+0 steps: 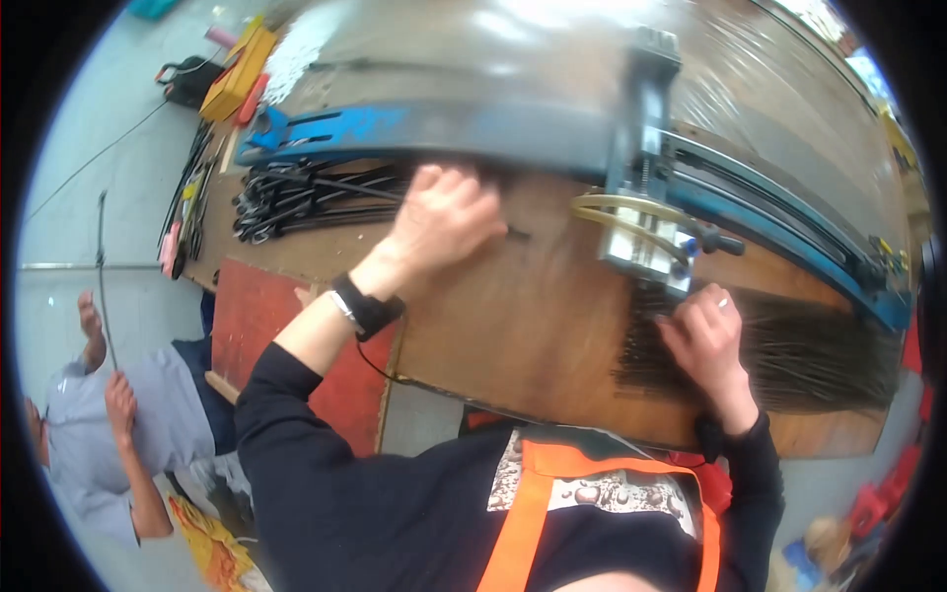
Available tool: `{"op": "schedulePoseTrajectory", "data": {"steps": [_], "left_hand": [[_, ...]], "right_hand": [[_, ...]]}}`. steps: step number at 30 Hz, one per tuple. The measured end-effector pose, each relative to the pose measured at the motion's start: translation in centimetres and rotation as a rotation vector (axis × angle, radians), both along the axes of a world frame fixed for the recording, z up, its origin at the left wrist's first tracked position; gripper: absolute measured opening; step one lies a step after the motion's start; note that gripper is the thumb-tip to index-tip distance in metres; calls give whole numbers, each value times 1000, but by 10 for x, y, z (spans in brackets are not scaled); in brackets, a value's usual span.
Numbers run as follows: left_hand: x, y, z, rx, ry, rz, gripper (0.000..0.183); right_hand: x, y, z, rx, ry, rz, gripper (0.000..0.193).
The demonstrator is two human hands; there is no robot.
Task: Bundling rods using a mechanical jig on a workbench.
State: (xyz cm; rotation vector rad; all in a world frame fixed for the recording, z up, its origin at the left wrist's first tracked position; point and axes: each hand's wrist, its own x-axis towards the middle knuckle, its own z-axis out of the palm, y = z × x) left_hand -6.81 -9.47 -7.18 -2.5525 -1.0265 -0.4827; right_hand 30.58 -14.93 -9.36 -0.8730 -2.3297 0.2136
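My left hand (449,217), slightly blurred, is closed with its fingers curled at the near edge of a long blue metal rail (395,133). Whatever it may hold is hidden. Just left of it lies a pile of black metal rods with looped ends (316,197). My right hand (705,331) is closed, thumb and fingers drawn together, just below a metal clamp head (636,242) with a yellowish hose. Under and beside that hand spreads a bundle of thin dark wire rods (819,350). I cannot make out what its fingertips grip.
The brown wooden bench (493,335) has a red board (296,340) at its left. Beyond the rail is clear plastic sheeting (750,89). Hand tools (187,212) and a yellow box (239,69) lie far left. Another person (138,414) at left holds a thin rod.
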Motion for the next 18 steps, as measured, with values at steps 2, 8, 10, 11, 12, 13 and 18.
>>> {"op": "schedulePoseTrajectory", "data": {"steps": [2, 8, 10, 11, 12, 13, 18], "left_hand": [[-14, -7, -15, -90, 8, 34, 19], [-4, -15, -22, -382, 42, -69, 20], [24, -27, -12, -372, -7, -84, 20], [41, -33, -8, -364, -54, -103, 20], [55, -38, -5, -357, -59, -110, 20], [67, -45, -2, -368, -106, -95, 19], [102, -72, 4, -470, -195, -82, 18]], "right_hand": [[-4, -2, 10, -158, -29, -16, 21], [-6, -11, 23, -381, 7, -39, 13], [-18, -8, 32, -282, -6, -30, 10], [-22, -8, 34, -232, -15, -29, 9], [-22, -10, 34, -225, -21, -36, 9], [-23, -15, 28, -307, 56, -89, 9], [-25, -37, 15, -470, 260, -187, 7]]}}
